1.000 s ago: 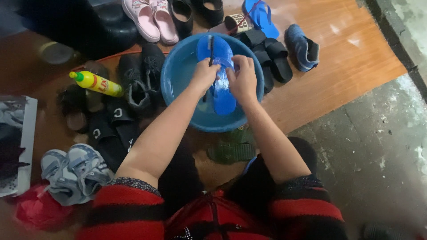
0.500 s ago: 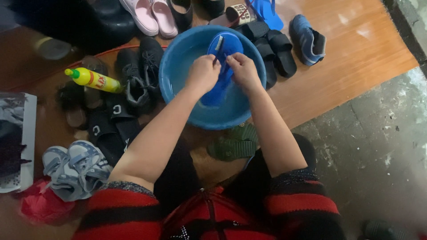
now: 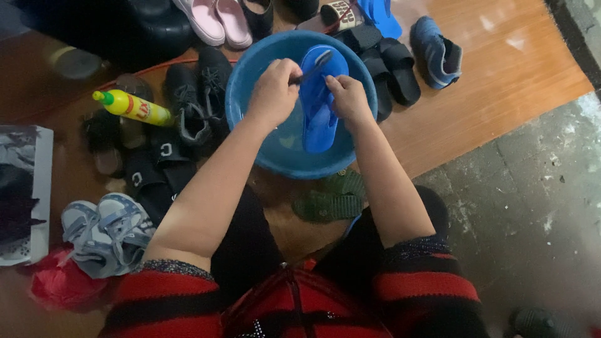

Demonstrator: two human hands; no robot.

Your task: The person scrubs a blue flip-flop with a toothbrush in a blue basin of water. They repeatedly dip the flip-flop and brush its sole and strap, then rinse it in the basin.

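Blue flip-flop (image 3: 319, 100): held upright-tilted inside the blue basin (image 3: 250, 125), upper centre of the frame, gripped at its right edge by the closed right hand (image 3: 348, 99). Small brush (image 3: 311, 67): clasped in the closed left hand (image 3: 274, 92), bristle end laid against the sole. Yellow bottle (image 3: 131, 107): lying at upper left among dark shoes. Green sandal (image 3: 330, 199): placed just below the basin.

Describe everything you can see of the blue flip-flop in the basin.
The blue flip-flop is a plain, bright blue sandal of rubbery-looking material, held lengthwise over the blue plastic basin, its lower end dipping toward the water. The right hand grips its right edge; the left hand holds a thin brush across its upper part. Its strap side cannot be made out.
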